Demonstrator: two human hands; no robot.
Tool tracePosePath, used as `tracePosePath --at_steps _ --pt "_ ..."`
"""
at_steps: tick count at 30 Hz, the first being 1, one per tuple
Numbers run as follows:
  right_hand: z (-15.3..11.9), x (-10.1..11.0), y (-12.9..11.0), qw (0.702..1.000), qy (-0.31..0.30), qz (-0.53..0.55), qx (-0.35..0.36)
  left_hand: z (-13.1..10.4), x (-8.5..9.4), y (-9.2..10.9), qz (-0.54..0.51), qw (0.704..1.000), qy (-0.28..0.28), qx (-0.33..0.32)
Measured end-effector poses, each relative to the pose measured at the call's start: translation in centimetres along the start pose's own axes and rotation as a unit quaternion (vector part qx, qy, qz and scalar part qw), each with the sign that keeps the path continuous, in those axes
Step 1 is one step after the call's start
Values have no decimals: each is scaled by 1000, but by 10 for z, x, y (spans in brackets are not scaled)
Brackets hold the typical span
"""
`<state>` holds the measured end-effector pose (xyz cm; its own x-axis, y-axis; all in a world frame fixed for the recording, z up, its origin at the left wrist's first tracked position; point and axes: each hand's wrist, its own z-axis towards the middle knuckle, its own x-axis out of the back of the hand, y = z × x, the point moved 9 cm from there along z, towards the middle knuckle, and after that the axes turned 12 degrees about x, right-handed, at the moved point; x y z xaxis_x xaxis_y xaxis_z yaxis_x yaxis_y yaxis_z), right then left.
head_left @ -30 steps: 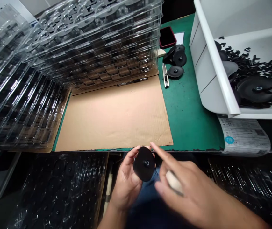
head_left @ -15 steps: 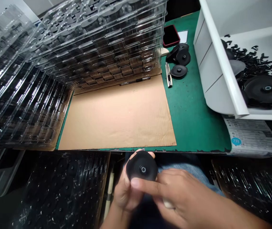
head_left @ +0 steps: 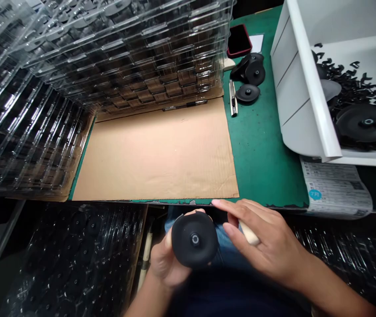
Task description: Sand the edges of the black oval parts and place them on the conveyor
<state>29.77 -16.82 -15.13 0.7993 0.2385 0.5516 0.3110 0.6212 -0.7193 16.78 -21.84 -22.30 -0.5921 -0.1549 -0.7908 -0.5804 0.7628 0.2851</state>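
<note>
My left hand (head_left: 170,262) grips a black, dish-shaped round part (head_left: 204,248) from below and the side. The part's face, with a raised ringed hub at its centre, is turned toward me, just in front of the table edge. To the right of it is my right hand (head_left: 260,233), apart from the part, with index finger and thumb stretched out. A small cream-white piece (head_left: 249,233) is tucked between its curled fingers and palm; I cannot make out its exact kind.
Stacked clear plastic trays (head_left: 161,53) stand behind a cardboard sheet (head_left: 161,154). On the green table (head_left: 260,145) lie a utility knife (head_left: 233,99), a pen (head_left: 184,105), black round parts (head_left: 248,93) and a dark red box (head_left: 239,40). A white bin (head_left: 292,101) holds small black pieces.
My right hand has drawn away from the black round part to the right, its index finger no longer touching the rim. The part now faces me more squarely in my left hand.
</note>
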Motion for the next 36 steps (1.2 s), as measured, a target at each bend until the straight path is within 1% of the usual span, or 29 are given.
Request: tracePosePath --at_steps 3,5,10,12,13,14,16,18,19,21,23,25,26,28,29,30,31,32,33,34,36 --pt "3 -1 -1 995 40 83 -35 -1 -5 4 4 1000 -6 -17" --pt "4 -6 -3 990 37 124 -49 -1 -9 5 2 999 -20 -35" --pt "3 -18 -4 976 10 205 -73 1 -15 4 -2 997 -61 -45" --pt "3 -21 -3 970 2 231 -73 1 -15 5 2 997 -63 -46" --pt "3 -20 -4 971 7 232 -61 2 -14 6 10 997 -59 -49" --pt "4 -16 -7 975 19 219 -37 2 -13 8 26 997 -51 -57" --pt "6 -2 -18 987 64 138 47 1 -8 15 73 993 -17 -90" --pt "6 14 -33 984 123 23 129 -2 -6 22 107 985 19 -130" --pt "5 20 -38 977 147 -24 153 -3 -5 24 110 984 28 -139" --pt "6 27 -44 967 178 -73 169 -2 -7 24 99 985 27 -140" --pt "7 28 -45 966 181 -84 166 -2 -9 23 91 986 20 -137" --pt "6 28 -43 967 172 -87 165 -1 -8 23 99 985 25 -140" --pt "4 27 -41 968 169 -88 162 -2 -6 23 110 983 35 -144" --pt "1 24 -35 972 148 -85 161 -5 2 28 155 971 76 -165" --pt "1 21 -32 975 127 -82 162 -8 5 33 194 958 102 -183" --pt "1 17 -28 978 100 -79 164 -12 6 40 246 939 126 -205" --pt "2 13 -24 980 72 -79 165 -16 4 49 310 911 146 -230" --pt "4 9 -20 982 45 -80 168 -19 -2 58 383 873 157 -257" --pt "7 5 -17 982 22 -84 170 -22 -12 66 460 827 156 -285" --pt "11 4 -13 981 10 -90 171 -23 -25 73 533 773 145 -311" --pt "21 5 -8 979 6 -101 176 -23 -51 82 645 667 98 -359"
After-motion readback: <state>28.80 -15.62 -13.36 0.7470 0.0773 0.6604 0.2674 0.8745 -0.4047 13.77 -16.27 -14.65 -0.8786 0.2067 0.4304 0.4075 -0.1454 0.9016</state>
